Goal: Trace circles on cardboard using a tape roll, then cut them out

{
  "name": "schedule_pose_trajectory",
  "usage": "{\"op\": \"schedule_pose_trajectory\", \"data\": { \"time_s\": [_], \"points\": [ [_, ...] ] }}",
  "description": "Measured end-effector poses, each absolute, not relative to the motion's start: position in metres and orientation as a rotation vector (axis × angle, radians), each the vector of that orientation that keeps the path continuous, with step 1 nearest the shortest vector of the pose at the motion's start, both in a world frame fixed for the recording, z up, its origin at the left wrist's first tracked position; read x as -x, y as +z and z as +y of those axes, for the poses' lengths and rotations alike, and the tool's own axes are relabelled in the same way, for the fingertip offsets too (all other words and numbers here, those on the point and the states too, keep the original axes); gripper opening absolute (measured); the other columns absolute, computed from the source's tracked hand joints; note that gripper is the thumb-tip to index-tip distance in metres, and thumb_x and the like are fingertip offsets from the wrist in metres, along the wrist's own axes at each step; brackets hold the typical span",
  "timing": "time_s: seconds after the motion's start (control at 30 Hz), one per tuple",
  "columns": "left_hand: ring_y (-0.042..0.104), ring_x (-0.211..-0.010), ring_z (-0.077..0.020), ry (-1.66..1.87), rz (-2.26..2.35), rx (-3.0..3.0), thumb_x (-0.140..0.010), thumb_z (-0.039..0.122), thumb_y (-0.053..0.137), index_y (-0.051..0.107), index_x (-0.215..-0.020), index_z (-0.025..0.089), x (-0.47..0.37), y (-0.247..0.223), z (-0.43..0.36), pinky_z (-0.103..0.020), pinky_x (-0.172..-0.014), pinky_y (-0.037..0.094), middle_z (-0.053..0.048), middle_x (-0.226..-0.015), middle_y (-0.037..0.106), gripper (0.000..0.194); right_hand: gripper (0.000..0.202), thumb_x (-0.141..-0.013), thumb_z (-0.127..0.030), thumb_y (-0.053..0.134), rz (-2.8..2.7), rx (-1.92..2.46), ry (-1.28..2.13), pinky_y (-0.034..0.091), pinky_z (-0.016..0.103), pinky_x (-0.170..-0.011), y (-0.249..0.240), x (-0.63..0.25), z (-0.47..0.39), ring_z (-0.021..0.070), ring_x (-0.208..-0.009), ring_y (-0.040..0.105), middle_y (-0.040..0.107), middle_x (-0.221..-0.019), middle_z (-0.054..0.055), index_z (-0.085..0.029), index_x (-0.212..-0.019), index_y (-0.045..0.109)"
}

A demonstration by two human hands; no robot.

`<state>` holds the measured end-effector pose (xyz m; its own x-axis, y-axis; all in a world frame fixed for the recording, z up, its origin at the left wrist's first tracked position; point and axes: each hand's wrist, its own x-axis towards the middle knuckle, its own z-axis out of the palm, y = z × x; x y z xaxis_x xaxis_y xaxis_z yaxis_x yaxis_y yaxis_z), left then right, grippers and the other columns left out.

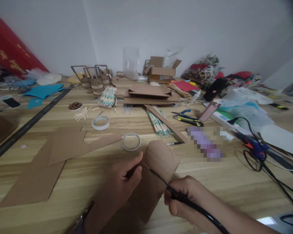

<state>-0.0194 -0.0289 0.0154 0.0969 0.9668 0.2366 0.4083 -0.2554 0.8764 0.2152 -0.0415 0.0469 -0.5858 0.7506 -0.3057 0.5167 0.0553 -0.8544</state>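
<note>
A piece of brown cardboard [160, 158] with a round outline drawn on it is raised over the near middle of the table. My left hand [127, 177] pinches its left edge between thumb and fingers. Part of a second curved line shows below the first. In my right hand [185, 196] are black-handled scissors [176, 192], their blade lying across the cardboard beside the outline. The hand hides some of the handles. Just beyond the cardboard lies a white tape roll [131, 142].
Cut cardboard sheets [39, 172] lie at left, near another tape roll [101, 123]. Bundled sticks [158, 123], a yellow-black utility knife [188, 121] and pliers [183, 112] lie ahead. At right sits a blue glue gun [256, 148] with looping black cable. Stacked cardboard [148, 91] stands farther back.
</note>
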Motion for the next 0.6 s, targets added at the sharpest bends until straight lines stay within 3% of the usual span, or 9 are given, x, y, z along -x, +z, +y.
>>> {"op": "schedule_pose_trajectory", "data": {
  "time_s": [0.33,0.6],
  "points": [
    [0.077,-0.103,-0.0254,1.118,1.321,-1.809,-0.093,0.027,0.057,0.073,-0.126,0.023,0.019,0.010,-0.031,-0.033,-0.088,0.064,-0.005,-0.117,0.078,0.037,0.073,-0.083,-0.089,0.044,-2.076,1.243,1.546,0.018,0.023,-0.047,0.052,-0.209,-0.041,0.0090,-0.053,0.030,0.033,-0.057,-0.005,-0.019,-0.063,0.045],
    [0.076,-0.108,-0.0244,1.096,1.335,-1.799,-0.093,0.027,0.057,0.073,-0.125,0.024,0.019,0.011,-0.032,-0.032,-0.093,0.061,-0.004,-0.120,0.077,0.037,0.070,-0.086,-0.083,0.048,-2.048,1.214,1.563,0.017,0.022,-0.045,0.044,-0.210,-0.043,0.0076,-0.050,0.026,0.029,-0.055,-0.007,-0.019,-0.060,0.041]
  ]
}}
